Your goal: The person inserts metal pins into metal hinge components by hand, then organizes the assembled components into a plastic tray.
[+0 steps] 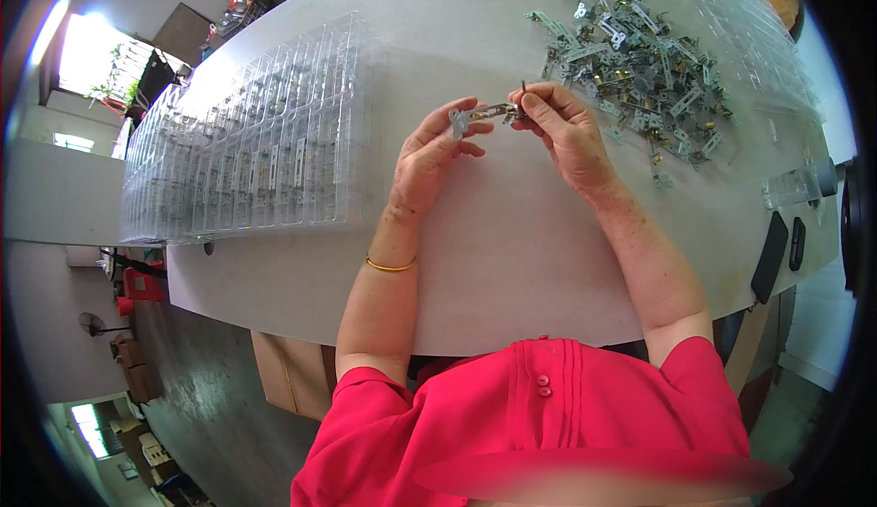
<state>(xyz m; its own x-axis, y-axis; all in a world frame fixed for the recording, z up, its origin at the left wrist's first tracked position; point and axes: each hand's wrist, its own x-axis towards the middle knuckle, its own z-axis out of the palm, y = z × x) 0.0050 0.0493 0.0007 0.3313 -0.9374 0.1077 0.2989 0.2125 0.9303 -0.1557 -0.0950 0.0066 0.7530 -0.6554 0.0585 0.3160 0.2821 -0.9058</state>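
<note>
A small silvery metal bracket assembly with a brass-toned part spans the gap between my two hands, above the table. Its broader plate end lies at the fingers of my left hand, which are curled loosely around it. At the other end, my right hand pinches the piece between thumb and fingers. A thin dark bit sticks up beside that pinch, too small to name. To the far right of my hands lies a loose heap of similar metal brackets.
Stacked clear plastic trays holding rows of metal parts stand on the table at the left. More clear trays lie at the far right. A clear bottle, a black phone-like slab and a small dark object sit near the right edge.
</note>
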